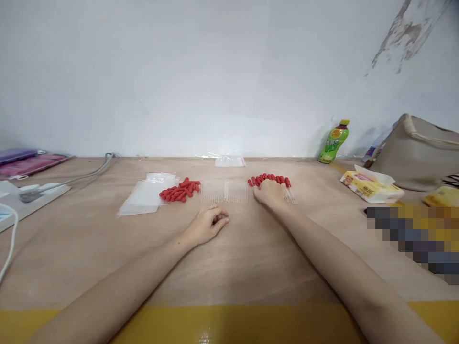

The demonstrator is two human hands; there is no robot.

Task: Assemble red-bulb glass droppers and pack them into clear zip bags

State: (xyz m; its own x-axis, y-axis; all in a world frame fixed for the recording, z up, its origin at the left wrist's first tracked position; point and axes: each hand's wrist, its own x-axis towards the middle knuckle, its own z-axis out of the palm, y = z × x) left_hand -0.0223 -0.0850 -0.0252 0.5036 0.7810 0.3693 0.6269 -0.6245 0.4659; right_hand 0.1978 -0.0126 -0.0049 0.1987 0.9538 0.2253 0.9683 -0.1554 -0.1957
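Note:
My left hand (210, 223) rests on the table in front of a row of thin clear tubes (225, 191). Its fingers are loosely curled, the thumb stands apart, and nothing shows in it. Over a row of red-bulbed droppers (288, 182) lies my right hand (270, 192), back upward and fingers bent down. It covers the tubes of most of these droppers, and whatever its fingertips hold is hidden. Loose red rubber bulbs (181, 190) are heaped left of the clear tubes. Beside that heap lies a stack of clear plastic bags (145, 197).
Another clear bag (230, 162) lies by the wall. To the right stand a green drink bottle (333, 142), a yellow tissue pack (371, 186) and a grey bag (412, 153). A power strip (43, 199) with cables and a pink pouch (30, 165) lie at the left.

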